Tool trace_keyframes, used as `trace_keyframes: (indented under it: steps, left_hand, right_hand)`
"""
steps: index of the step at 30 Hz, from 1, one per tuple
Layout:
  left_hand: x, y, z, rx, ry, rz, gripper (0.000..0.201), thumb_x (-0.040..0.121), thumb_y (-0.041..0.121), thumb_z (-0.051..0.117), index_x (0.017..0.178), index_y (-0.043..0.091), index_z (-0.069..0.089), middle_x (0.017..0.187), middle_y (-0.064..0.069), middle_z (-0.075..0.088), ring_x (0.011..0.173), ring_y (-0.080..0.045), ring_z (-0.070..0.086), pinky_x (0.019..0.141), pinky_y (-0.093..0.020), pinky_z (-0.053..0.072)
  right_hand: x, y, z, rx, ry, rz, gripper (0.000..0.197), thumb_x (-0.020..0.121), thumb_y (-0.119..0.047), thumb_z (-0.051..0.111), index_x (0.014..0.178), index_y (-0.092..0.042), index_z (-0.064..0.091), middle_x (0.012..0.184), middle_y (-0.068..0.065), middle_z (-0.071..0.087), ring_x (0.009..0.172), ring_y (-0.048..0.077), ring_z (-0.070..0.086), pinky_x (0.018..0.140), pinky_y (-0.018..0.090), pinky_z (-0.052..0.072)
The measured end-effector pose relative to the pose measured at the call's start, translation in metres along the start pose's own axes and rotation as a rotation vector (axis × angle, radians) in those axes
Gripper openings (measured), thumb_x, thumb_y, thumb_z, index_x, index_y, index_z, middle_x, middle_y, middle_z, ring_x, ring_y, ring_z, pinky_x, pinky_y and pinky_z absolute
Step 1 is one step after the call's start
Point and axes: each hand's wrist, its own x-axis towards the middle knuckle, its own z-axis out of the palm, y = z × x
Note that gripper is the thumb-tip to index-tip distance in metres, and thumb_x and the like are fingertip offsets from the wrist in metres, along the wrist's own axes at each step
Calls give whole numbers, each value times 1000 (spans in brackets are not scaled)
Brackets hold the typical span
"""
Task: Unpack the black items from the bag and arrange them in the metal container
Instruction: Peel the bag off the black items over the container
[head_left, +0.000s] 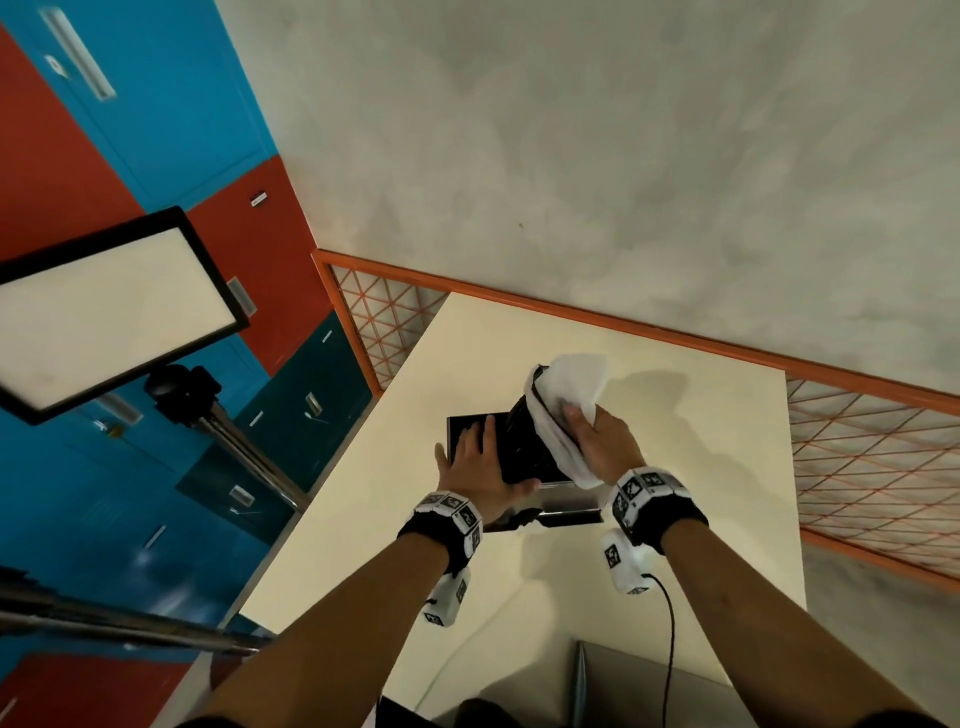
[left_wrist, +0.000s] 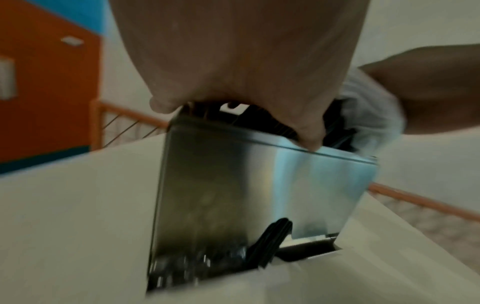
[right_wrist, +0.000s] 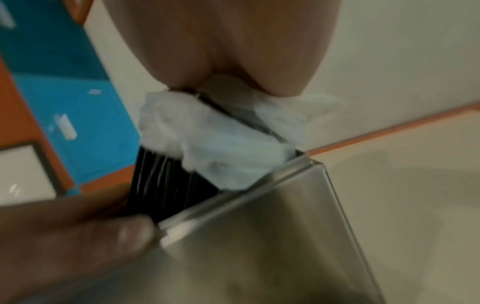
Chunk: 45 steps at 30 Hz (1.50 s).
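Observation:
A shiny metal container (head_left: 566, 501) (left_wrist: 246, 185) (right_wrist: 259, 246) stands on the cream table (head_left: 363, 545). My left hand (head_left: 467, 452) (left_wrist: 233, 61) lies across its open top, fingers straight over the dark contents and thumb on the near rim. My right hand (head_left: 602, 441) (right_wrist: 233, 41) grips a white bag (head_left: 571, 384) (right_wrist: 207, 148) tilted over the container. A stack of flat black items (head_left: 524, 441) (right_wrist: 168, 185) sticks out of the bag's mouth into the container. One more black piece (left_wrist: 270, 242) lies at the container's base.
A light panel (head_left: 114, 312) on a stand rises left of the table, in front of blue and red lockers (head_left: 156, 130). An orange mesh fence (head_left: 857, 457) runs behind and right of the table. A grey object (head_left: 649, 691) sits at the near edge.

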Motion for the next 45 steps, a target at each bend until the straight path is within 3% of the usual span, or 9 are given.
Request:
trace_keyframes:
  steps: [6,11,16,19,25,29,34,41,45]
  left_hand:
    - [25,7,-7,-130,-120,64,134,67,75,72,160,19,-5,163,-8,21,149,-36,24,120,-56,24]
    - [30,9,-8,-225,-136,188,105,80,53,75,159,32,10,156,-4,32,139,-35,37,114,-52,35]
    - [39,19,-21,-186,-161,243,86,89,23,68,157,34,17,139,-7,43,119,-35,54,102,-50,47]
    - [40,27,-21,-95,-103,275,82,89,14,64,155,27,18,127,-12,46,102,-39,58,86,-52,51]
    - [39,38,-10,88,-125,241,79,90,23,63,155,18,18,136,-16,38,115,-41,46,97,-56,46]
    - [43,30,-12,-150,-117,233,70,89,32,69,150,20,36,131,-15,44,116,-40,52,102,-51,45]
    - [36,11,-9,-358,-21,283,76,83,53,74,143,19,43,127,-10,46,114,-30,55,107,-47,44]
    - [27,-5,-5,-285,-72,244,104,80,64,72,159,23,18,155,-7,28,141,-29,37,117,-44,34]
    - [25,-8,-4,-254,-95,178,115,74,66,74,160,24,10,159,-4,22,145,-28,30,118,-46,33]
  right_hand:
    - [22,1,-29,516,230,290,59,92,-58,50,96,-1,64,81,8,64,77,28,61,67,32,43]
    - [18,7,-31,710,275,266,48,95,-52,51,85,-7,63,77,5,61,72,21,57,68,33,44]
    - [8,-2,-34,729,310,254,51,95,-58,47,109,-12,65,104,1,70,96,22,65,92,39,51]
    - [2,-9,-23,466,208,141,59,95,-66,41,121,-17,62,109,0,63,101,24,61,93,37,48]
    - [1,14,17,-119,42,-102,78,87,-78,26,137,-22,48,142,1,50,128,23,49,105,44,41]
    - [-7,5,5,123,40,-50,48,101,-50,40,137,-22,52,141,2,54,125,25,52,96,27,36]
    - [-16,2,-7,206,-49,-64,43,102,-48,41,132,-23,56,127,4,65,114,24,60,93,29,42]
    - [-17,18,-9,219,-13,39,40,102,-46,41,116,-15,62,110,9,69,93,24,62,80,28,41]
    - [-9,11,-15,689,56,214,38,97,-42,53,99,-8,70,96,8,75,93,31,68,84,38,52]
